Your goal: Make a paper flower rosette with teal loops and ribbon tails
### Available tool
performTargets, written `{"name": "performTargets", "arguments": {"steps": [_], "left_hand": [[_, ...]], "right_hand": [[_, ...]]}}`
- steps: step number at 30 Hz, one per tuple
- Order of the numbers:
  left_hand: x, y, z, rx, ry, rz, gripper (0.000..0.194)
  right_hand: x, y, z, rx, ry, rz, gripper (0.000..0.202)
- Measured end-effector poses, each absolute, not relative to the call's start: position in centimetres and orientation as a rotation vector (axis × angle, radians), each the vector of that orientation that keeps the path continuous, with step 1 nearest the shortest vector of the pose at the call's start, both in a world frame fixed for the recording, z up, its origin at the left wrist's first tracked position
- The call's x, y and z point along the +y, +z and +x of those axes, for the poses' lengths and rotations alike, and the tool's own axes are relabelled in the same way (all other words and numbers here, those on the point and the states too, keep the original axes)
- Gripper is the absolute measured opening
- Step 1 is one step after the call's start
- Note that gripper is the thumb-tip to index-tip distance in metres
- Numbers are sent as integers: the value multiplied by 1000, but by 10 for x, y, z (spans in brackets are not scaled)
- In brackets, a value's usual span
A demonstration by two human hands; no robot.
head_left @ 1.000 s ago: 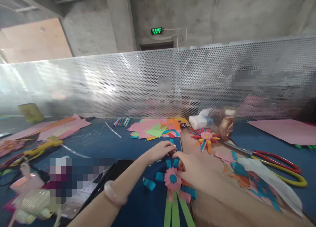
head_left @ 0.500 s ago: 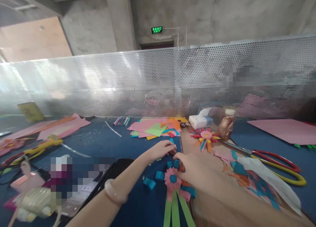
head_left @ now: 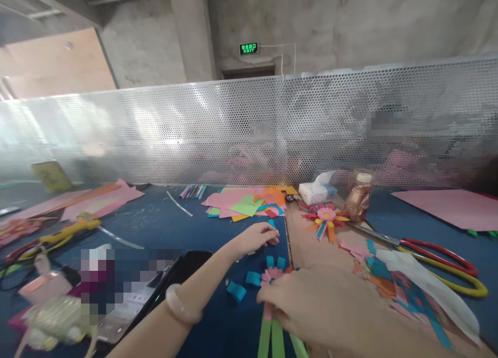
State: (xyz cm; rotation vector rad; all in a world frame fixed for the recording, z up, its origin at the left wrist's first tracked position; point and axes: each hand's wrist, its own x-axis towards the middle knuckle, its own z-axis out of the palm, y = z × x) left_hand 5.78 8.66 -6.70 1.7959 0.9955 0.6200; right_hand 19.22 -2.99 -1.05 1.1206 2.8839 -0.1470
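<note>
My left hand [head_left: 260, 237] rests on the blue table with its fingers curled together; what they hold, if anything, is hidden. A blue paper strip [head_left: 271, 223] shows just beyond its knuckles. My right hand [head_left: 301, 295], somewhat blurred, hangs over a pink paper flower [head_left: 272, 275] and hides much of it. Its fingers point left and down, slightly apart, with nothing seen between them. Green paper strips [head_left: 277, 337] run from the flower toward me. Blue paper loops [head_left: 236, 291] lie to the flower's left and behind it.
Large scissors [head_left: 439, 259] and paper scraps [head_left: 412, 290] lie at the right. Behind are a finished flower [head_left: 327, 215], a tissue box [head_left: 317, 192], a bottle [head_left: 358, 197] and stacked coloured paper [head_left: 233, 201]. A phone [head_left: 132, 311] and yellow glue gun [head_left: 70, 231] are at the left.
My right hand has moved left and toward me, away from my left hand, and now covers part of the pink flower. My left hand has stayed in nearly the same place.
</note>
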Motion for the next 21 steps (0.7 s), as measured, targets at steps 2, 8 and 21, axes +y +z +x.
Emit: {"name": "performTargets", "arguments": {"steps": [2,8,21], "left_hand": [[86,-66,58,997,619,1799,32],[86,-67,58,998,624,1806,33],[87,-67,58,994,628,1815,31]], "right_hand": [[-32,-23,191,2904,17,1022,16],[-25,-49,190,3002,182,956,7],[-34,-7,189,2871,-18,1165,11]]}}
